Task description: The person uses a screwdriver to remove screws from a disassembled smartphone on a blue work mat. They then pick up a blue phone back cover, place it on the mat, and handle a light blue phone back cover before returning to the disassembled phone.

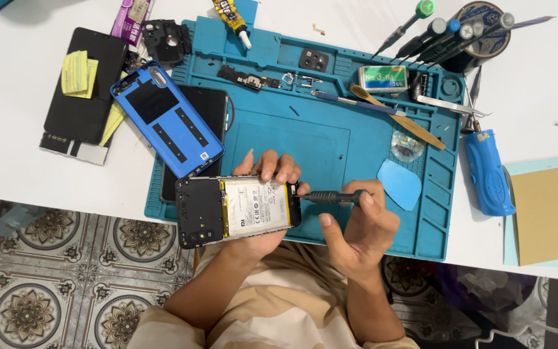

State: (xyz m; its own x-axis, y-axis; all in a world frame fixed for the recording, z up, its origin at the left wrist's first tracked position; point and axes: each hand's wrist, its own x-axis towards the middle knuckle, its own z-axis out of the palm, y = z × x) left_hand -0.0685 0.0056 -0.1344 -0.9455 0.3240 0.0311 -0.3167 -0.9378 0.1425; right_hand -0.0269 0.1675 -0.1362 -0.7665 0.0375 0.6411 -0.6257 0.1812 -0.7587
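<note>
While left hand [263,194] grips opened phone [237,210], right hand [356,223] clenches screwdriver [334,196], blue pick [400,184] nearby.

This looks like a small phone repair shop. A white table [20,168] holds a big blue work mat [330,142] with little trays along its far edge. Tiny phone parts [253,81] lie in those trays. At the far right a round cup [479,39] is full of thin screwdrivers [421,29]. A tube of glue [230,18] lies at the far side. A blue phone back cover [168,119] rests on the left of the mat, on top of a dark phone [205,110]. Another black phone [85,87] lies further left. An opened phone [237,210] shows its battery. Below the table, the floor [66,271] has flower tiles.
</note>
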